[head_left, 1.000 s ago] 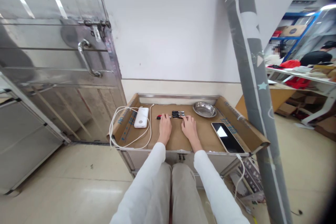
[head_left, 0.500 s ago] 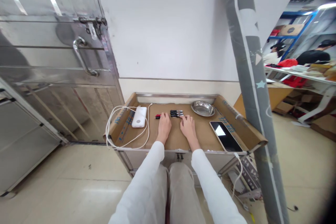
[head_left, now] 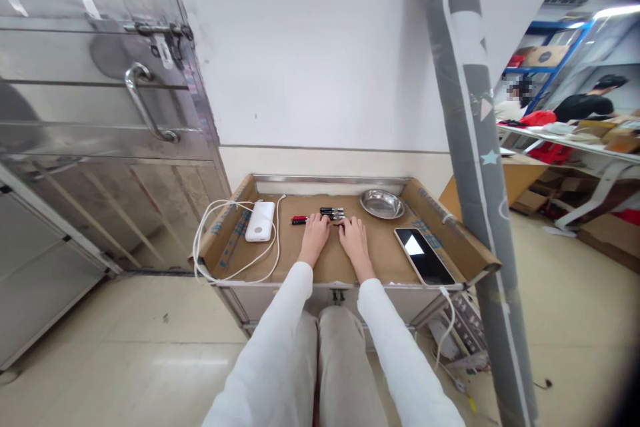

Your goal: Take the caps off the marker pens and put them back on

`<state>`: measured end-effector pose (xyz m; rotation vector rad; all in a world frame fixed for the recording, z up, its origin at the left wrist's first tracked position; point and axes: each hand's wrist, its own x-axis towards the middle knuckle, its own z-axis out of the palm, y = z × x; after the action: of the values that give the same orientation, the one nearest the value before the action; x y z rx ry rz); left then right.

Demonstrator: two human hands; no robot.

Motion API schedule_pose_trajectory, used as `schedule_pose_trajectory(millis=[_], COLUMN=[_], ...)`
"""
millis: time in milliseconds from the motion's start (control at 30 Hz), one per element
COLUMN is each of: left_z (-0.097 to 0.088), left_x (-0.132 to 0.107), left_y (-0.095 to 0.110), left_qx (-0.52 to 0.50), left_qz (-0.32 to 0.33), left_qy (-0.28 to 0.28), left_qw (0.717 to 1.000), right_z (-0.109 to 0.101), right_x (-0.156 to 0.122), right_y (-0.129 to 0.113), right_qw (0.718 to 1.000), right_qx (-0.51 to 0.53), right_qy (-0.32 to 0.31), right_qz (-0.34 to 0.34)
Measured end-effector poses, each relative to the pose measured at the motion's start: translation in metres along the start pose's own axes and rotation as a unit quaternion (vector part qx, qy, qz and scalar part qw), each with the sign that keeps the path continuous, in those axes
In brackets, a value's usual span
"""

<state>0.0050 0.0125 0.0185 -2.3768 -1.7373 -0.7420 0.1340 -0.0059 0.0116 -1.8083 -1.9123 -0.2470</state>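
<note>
On the brown cardboard top of the cart, several slim pens lie in two small groups. My left hand (head_left: 315, 237) is palm down, its curled fingers over the right ends of a red pen (head_left: 299, 218) and a black pen (head_left: 298, 222); what its fingertips grip is hidden. Just to the right, my right hand (head_left: 354, 240) has its fingers closed on a short dark stick-like piece, seemingly a pen (head_left: 338, 224), its tip showing toward my left hand. Beyond both hands, black pens (head_left: 331, 211) with silvery ends lie side by side.
A round metal bowl (head_left: 383, 204) stands at the back right. A phone (head_left: 425, 257) with a cable lies at the front right. On the left is a white power bank (head_left: 260, 221) with a looped white cable (head_left: 200, 240). A grey wrapped roll (head_left: 470, 113) leans beside the cart.
My hands have come closer together, the right one moving left. More of the red and black pens shows beside my left hand. The whole view has shifted slightly.
</note>
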Motion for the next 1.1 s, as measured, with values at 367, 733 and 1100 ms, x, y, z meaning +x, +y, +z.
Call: schedule_pose_trajectory(millis=[367,733,1100], left_z=[-0.003,0.001,0.0], left_x=[-0.004,-0.001,-0.003], left_y=[0.001,-0.003,0.001], left_qx=[-0.023,-0.142,-0.099], left_qz=[0.019,0.051,0.116], left_qy=[0.006,-0.017,-0.027], left_qw=[1.0,0.988,0.988], right_z=[-0.002,0.002,-0.009], right_x=[-0.002,0.0,-0.004], right_y=[-0.001,0.002,0.006], right_qw=[1.0,0.999,0.996], right_qx=[-0.022,0.008,0.005], right_qy=[0.007,-0.02,0.07], right_qz=[-0.012,-0.043,0.06])
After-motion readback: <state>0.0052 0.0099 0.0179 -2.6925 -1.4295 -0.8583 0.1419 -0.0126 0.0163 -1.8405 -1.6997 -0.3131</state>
